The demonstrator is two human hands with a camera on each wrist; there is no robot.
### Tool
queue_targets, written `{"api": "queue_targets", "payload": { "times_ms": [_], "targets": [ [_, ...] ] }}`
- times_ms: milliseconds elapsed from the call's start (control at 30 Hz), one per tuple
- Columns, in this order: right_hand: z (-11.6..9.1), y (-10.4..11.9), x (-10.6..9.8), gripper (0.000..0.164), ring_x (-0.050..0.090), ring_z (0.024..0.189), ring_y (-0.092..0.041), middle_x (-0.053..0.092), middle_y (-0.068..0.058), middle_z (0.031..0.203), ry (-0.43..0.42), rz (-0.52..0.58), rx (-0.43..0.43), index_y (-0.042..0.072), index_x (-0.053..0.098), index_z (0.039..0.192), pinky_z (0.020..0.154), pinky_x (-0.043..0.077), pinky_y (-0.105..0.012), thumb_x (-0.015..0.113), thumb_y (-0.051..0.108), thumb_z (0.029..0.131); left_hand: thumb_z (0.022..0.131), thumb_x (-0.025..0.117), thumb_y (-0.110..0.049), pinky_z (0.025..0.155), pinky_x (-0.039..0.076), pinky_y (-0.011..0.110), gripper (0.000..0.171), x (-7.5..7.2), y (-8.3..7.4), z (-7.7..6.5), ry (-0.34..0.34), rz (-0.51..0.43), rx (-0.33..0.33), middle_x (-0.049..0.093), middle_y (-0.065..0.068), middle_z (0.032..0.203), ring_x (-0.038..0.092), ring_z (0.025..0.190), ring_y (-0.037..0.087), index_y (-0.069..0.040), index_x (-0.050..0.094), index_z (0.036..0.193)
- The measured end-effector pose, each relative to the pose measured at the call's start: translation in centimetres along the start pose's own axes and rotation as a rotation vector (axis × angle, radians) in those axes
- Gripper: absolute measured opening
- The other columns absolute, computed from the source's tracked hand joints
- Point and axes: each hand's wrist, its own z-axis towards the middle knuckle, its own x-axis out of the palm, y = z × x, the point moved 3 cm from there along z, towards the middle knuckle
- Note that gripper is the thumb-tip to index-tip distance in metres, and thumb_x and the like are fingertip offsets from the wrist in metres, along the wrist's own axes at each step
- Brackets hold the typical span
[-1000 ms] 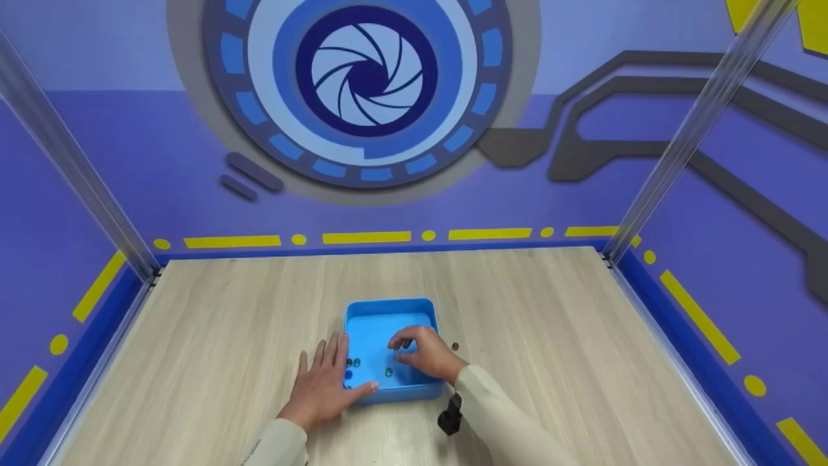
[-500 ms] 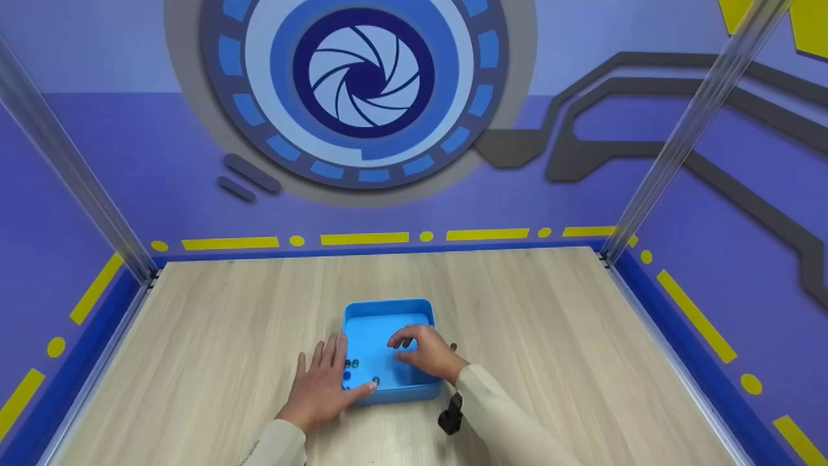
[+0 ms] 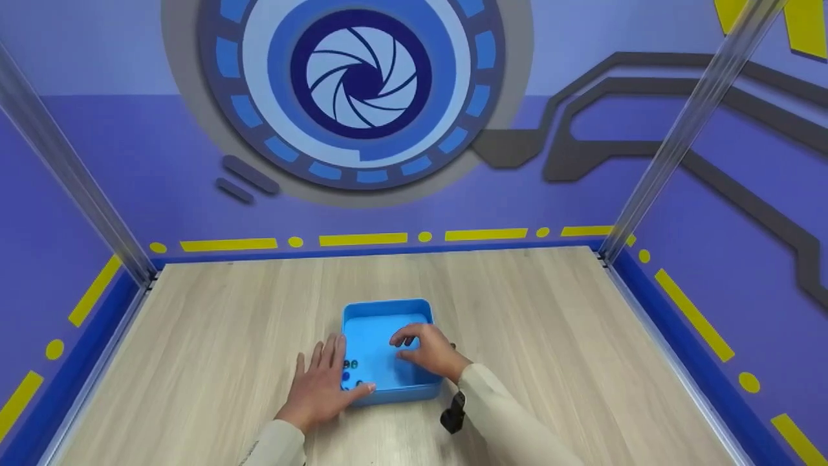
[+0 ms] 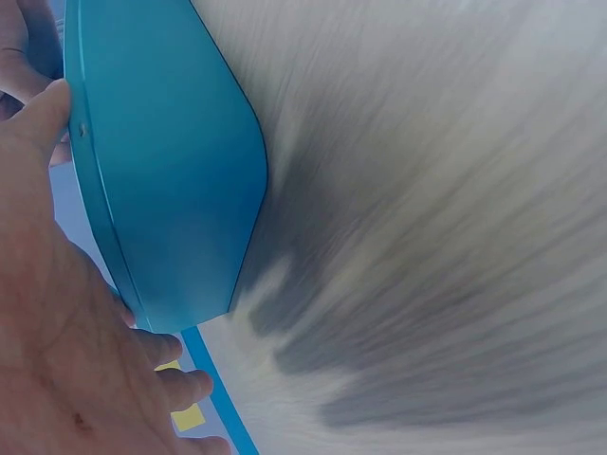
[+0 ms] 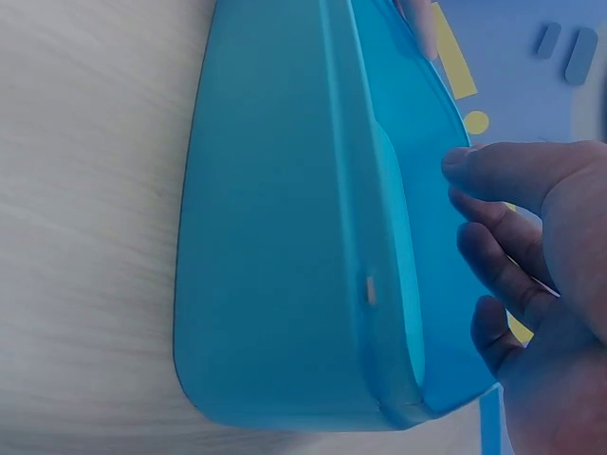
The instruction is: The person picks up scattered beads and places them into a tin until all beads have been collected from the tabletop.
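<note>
A blue plastic box [image 3: 388, 307] stands on the table, its inside facing up. Several small marbles [image 3: 354, 364], dark, green and blue, lie in its front left corner. My left hand [image 3: 317, 387] touches the box's left side with straight fingers, its thumb lying over the front rim. Above the right part of the box hangs my right hand [image 3: 427, 353], fingers loosely bent, thumb and fingertips apart, nothing between them. In the right wrist view those fingertips [image 5: 457, 163] show beside the box's rim. The box wall hides the marbles from both wrist views.
Just right of the box, a small brown marble [image 3: 453, 346] on the wooden table [image 3: 550, 336] is mostly hidden behind the right wrist. A black wrist device [image 3: 453, 413] hangs under the right sleeve. Printed purple panels [image 3: 362, 220] enclose the back and sides.
One green marble has rolled left along the box's front, from below the right hand to the left thumb. Both hands have stayed nearly still; the head view has shifted slightly.
</note>
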Motion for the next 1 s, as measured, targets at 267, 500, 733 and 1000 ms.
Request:
{"api": "queue_targets", "payload": {
  "times_ms": [267, 500, 733, 1000],
  "targets": [
    [-0.2, 0.0, -0.3, 0.019, 0.065, 0.098, -0.030, 0.072, -0.006, 0.104, -0.004, 0.024, 0.006, 0.006, 0.072, 0.105, 0.091, 0.052, -0.048, 0.070, 0.005, 0.086, 0.076, 0.053, -0.080, 0.114, 0.006, 0.069, 0.113, 0.0, 0.0, -0.1, 0.007, 0.009, -0.005, 0.018, 0.014, 0.162, 0.019, 0.147, 0.042, -0.010, 0.016, 0.156],
    [-0.4, -0.1, -0.6, 0.019, 0.064, 0.098, -0.032, 0.072, -0.010, 0.104, -0.018, 0.046, -0.013, 0.004, 0.072, 0.105, 0.090, 0.051, -0.050, 0.070, 0.004, 0.087, 0.076, 0.054, -0.080, 0.114, 0.005, 0.069, 0.113, 0.0, 0.1, -0.2, 0.012, -0.004, 0.002, 0.019, 0.014, 0.162, 0.018, 0.148, 0.042, -0.009, 0.016, 0.155],
    [-0.4, -0.2, -0.9, 0.018, 0.063, 0.096, -0.028, 0.072, -0.007, 0.103, -0.032, 0.037, 0.006, 0.007, 0.072, 0.105, 0.090, 0.052, -0.048, 0.070, 0.005, 0.087, 0.076, 0.055, -0.078, 0.114, 0.005, 0.069, 0.112, -0.1, 0.0, -0.1, 0.003, -0.006, 0.010, 0.019, 0.015, 0.162, 0.018, 0.147, 0.043, -0.008, 0.017, 0.155],
    [-0.7, -0.3, -1.1, 0.019, 0.063, 0.099, -0.029, 0.072, -0.004, 0.103, -0.050, 0.050, 0.044, 0.009, 0.072, 0.105, 0.092, 0.051, -0.049, 0.070, 0.007, 0.087, 0.076, 0.055, -0.078, 0.114, 0.006, 0.068, 0.112, -0.1, 0.0, -0.4, -0.001, -0.010, 0.008, 0.019, 0.014, 0.162, 0.018, 0.147, 0.043, -0.010, 0.017, 0.155]
  ]
}}
